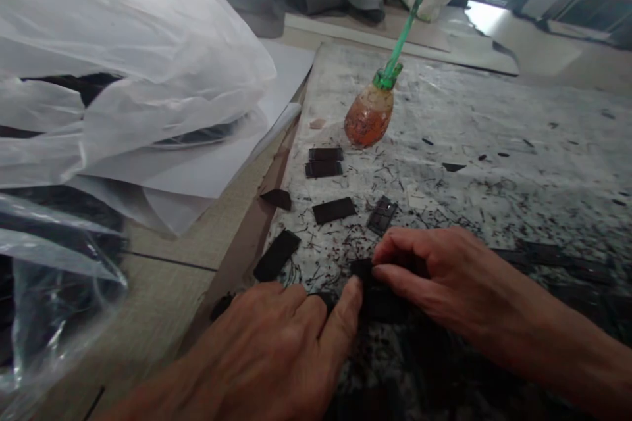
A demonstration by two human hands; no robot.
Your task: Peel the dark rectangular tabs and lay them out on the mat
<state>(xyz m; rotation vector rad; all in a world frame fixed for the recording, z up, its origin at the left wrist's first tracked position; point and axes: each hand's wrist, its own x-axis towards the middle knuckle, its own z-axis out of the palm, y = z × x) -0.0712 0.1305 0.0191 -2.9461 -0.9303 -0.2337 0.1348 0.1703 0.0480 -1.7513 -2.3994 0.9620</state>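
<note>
Two bare hands at work: right hand (pixel 434 283) grip clamped on a flat dark rectangular strip (pixel 368 271) at 12 o'clock from the left hand (pixel 261 355), whose thumb touches it, hold unclear. More flat dark strips (pixel 333 210) lie on the speckled white counter (pixel 494 118), near an orange glass bulb with green neck (pixel 370 112).

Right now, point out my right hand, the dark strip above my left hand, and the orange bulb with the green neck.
Right hand (pixel 434 283): head view, back of the hand.
Dark strip (pixel 276 254): head view, its middle.
Orange bulb (pixel 369 117): head view, its belly.
</note>
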